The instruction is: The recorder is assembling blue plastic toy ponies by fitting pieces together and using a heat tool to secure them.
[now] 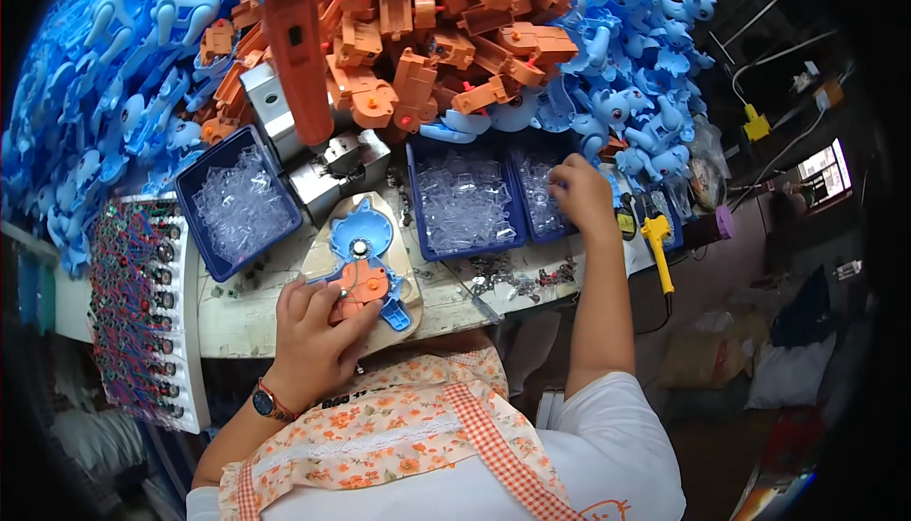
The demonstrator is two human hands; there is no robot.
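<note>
My left hand (316,336) is closed around an orange gearbox housing (362,282), its fingers and thumb at the left and lower sides. The housing sits in a light blue toy shell half (362,232) with a hollow, rounded head part. Under the shell lies a beige board (410,284) at the bench's front edge. My right hand (581,195) is over a dark blue bin (553,235) of small clear plastic pieces. Its fingers are curled together, and whatever is between them is hidden. An orange cylindrical tool (296,56) hangs above the board.
Orange housings (394,13) and blue toy parts (95,94) pile up behind. Two more bins, one left (205,253) and one central (474,253), hold clear pieces. Wired components (138,312) fill a white tray at left. A yellow-handled tool (660,251) and loose metal bits (522,284) lie right.
</note>
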